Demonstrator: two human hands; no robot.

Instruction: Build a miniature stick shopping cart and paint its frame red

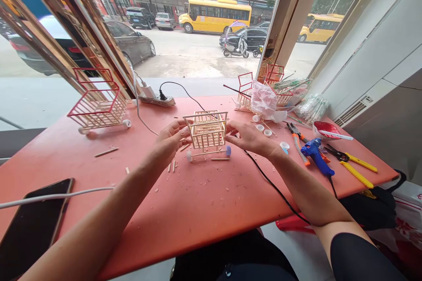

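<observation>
A miniature shopping cart [208, 139] made of thin pale wooden sticks is in front of me at the middle of the table, with bottle-cap-like wheels at its near lower corners. My left hand [171, 135] holds its left side, fingers curved around toward the back. On the opposite side, my right hand [246, 136] grips the cart between thumb and fingers. Some fingertips are hidden behind the basket. Loose stick pieces [172, 166] and small crumbs lie close to the cart.
A red-rimmed stick cart [95, 105] stands at left, a phone [34, 219] nearer me. At right lie a blue glue gun [317, 156], yellow-handled pliers [354, 164], orange-handled pliers [298, 142], white caps [267, 132] and a red bowl [325, 129]. A black cord [263, 175] crosses the table.
</observation>
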